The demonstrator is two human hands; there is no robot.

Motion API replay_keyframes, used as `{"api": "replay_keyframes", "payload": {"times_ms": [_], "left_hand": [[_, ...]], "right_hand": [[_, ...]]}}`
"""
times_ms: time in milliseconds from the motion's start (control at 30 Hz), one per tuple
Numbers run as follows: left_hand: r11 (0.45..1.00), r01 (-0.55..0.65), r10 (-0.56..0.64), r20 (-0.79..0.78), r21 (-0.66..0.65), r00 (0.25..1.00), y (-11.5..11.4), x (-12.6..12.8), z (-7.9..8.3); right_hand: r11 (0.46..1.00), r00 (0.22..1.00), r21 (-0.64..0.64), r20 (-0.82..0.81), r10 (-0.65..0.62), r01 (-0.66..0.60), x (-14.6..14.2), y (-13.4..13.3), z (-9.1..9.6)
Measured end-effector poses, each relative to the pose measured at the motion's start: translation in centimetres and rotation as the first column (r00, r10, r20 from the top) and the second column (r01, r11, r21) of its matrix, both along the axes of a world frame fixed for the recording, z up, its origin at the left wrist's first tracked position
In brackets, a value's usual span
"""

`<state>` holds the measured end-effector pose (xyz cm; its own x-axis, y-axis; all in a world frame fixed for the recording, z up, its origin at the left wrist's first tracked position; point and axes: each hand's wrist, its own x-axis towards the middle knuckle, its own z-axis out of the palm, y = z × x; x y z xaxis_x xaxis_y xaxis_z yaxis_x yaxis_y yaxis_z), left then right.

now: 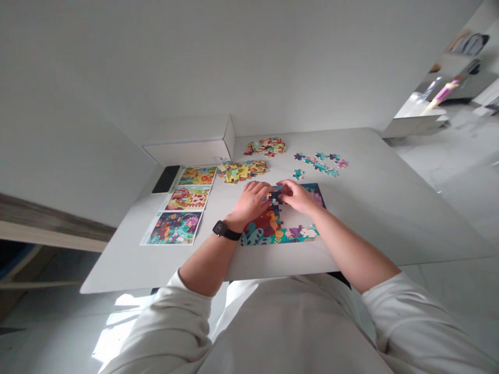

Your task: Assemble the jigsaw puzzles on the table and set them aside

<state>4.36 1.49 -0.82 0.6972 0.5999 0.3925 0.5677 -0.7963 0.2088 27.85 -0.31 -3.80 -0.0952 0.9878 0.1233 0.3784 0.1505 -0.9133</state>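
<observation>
A partly assembled jigsaw puzzle [268,225] lies on the table in front of me, with teal leaves, an orange animal and a white rabbit along its lower part. A bare gap shows in its middle right. My left hand [254,201], with a black watch on the wrist, rests on the puzzle's upper left, fingers curled and close together; what is under its fingertips is hidden. From the right, my right hand [298,197] pinches a dark blue puzzle piece [276,196] between thumb and forefinger at the puzzle's upper part. The two hands' fingertips are close together.
Loose teal and purple pieces [320,165] lie beyond my right hand. Behind the puzzle are a yellow pile [241,171] and a red-and-green pile [268,146]. Picture sheets [175,227], a black phone [166,179] and a white box [187,148] occupy the left side.
</observation>
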Motion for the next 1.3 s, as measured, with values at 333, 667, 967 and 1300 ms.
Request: {"api": "replay_keyframes", "payload": {"times_ms": [333, 667, 967, 1300], "left_hand": [[1.0, 0.001, -0.001, -0.003, 0.017, 1.0, 0.1, -0.1, -0.4], [0.999, -0.042, 0.042, 0.015, -0.021, 0.999, 0.4, -0.6, -0.3], [0.998, -0.028, 0.027, -0.022, -0.049, 0.999, 0.5, -0.9, -0.9], [0.993, -0.086, 0.079, -0.078, -0.08, 0.994, 0.6, -0.8, -1.5]], "right_hand": [[1.0, 0.999, 0.002, 0.032, -0.006, 0.006, 0.1, -0.1, -0.2], [0.898, 0.886, 0.386, 0.464, 0.008, -0.21, 0.5, -1.0, 1.1], [0.923, 0.829, 0.304, 0.558, 0.029, -0.237, 0.5, -0.9, 0.1], [0.935, 0.796, 0.259, 0.604, 0.039, -0.242, 0.2, -0.8, -0.4]]}}
